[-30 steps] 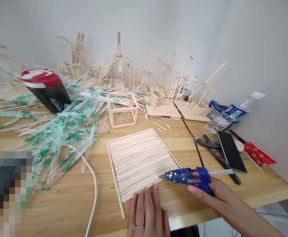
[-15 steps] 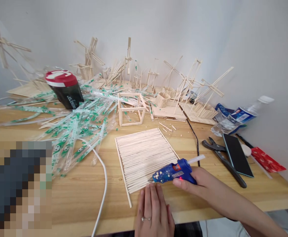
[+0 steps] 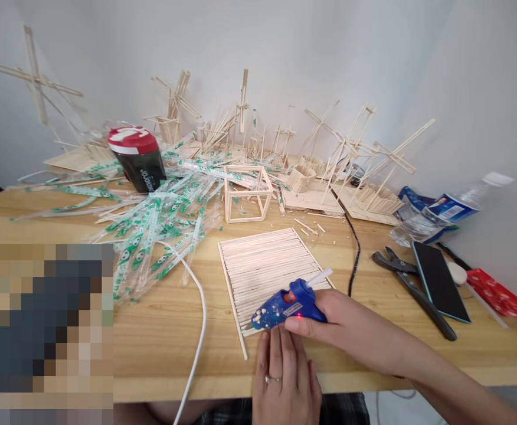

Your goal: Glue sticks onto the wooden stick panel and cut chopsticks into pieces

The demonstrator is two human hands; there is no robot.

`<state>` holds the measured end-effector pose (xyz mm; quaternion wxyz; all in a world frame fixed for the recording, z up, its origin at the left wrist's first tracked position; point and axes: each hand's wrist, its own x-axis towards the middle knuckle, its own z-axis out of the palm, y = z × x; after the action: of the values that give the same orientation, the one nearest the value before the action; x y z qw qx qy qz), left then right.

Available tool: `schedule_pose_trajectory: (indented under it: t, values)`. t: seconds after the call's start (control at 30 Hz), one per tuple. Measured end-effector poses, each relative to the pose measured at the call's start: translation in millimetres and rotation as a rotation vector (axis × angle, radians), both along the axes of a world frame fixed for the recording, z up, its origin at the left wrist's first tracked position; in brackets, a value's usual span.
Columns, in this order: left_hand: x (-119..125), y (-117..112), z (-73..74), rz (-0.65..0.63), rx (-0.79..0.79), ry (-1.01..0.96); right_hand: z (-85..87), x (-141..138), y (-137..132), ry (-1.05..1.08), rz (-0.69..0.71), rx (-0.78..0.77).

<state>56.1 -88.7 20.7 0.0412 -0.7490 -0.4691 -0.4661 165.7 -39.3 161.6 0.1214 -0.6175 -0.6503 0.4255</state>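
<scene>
In my right hand (image 3: 342,324) is a blue hot glue gun (image 3: 285,306), gripped by its handle, with a clear glue stick out of its back and a small red light lit. Its nozzle points left, close to the near left corner of a flat panel of thin wooden sticks (image 3: 258,254). Longer sticks run along the panel's left and right sides; the left one juts past the near edge. My left hand (image 3: 287,372), with a ring on one finger, lies flat, fingers stretched out, its fingertips at the panel's near edge and partly hidden under the glue gun.
Behind the panel stands a stick cube frame (image 3: 247,193). Plastic wrappers (image 3: 152,230) and a dark cup (image 3: 138,162) are to the left, with a white cable (image 3: 203,319). Pliers (image 3: 411,292), a phone (image 3: 441,282) and a bottle (image 3: 444,206) lie right. Several stick windmills (image 3: 347,141) line the wall.
The glue gun has moved left along the panel's near edge, toward the left corner. My left hand stays at that edge. The whole view has shifted slightly.
</scene>
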Motion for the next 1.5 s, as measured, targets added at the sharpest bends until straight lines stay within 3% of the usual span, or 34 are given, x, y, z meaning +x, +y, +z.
schedule_pose_trajectory:
  t: [0.27, 0.57, 0.93, 1.5]
  values:
    - [-6, 5, 10.4, -0.020, 0.045, 0.084, -4.4, 45, -22, -0.098, -0.193, -0.026]
    - [-1, 0, -2.1, -0.031, -0.018, -0.002, 4.7, 70, -46, -0.178, -0.457, 0.058]
    - [-4, 1, 1.1, -0.041, -0.013, 0.020, -4.4, 70, -45, -0.097, -0.364, -0.011]
    - [-3, 2, 5.8, -0.022, 0.022, -0.012, 0.1, 14, -13, 0.082, -0.085, -0.047]
